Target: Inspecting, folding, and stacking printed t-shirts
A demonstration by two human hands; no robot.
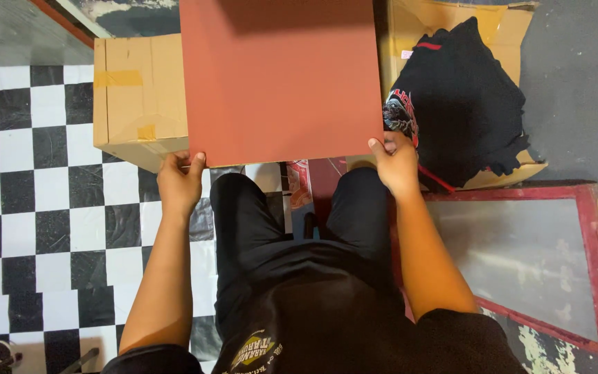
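A large flat red-brown board (282, 76) is held out in front of me, above my knees. My left hand (180, 181) grips its near left corner, thumb on top. My right hand (396, 163) grips its near right corner the same way. The board covers part of a closed cardboard box (136, 97) behind it on the left. I am seated or crouched, with black trousers (278, 228) below the board.
An open cardboard box (500, 34) at the right holds a pile of black garments (461, 97). A red-framed glass panel (534, 256) lies on the floor at right. Black and white checkered tiles (43, 208) cover the left floor. A cable lies at the bottom left.
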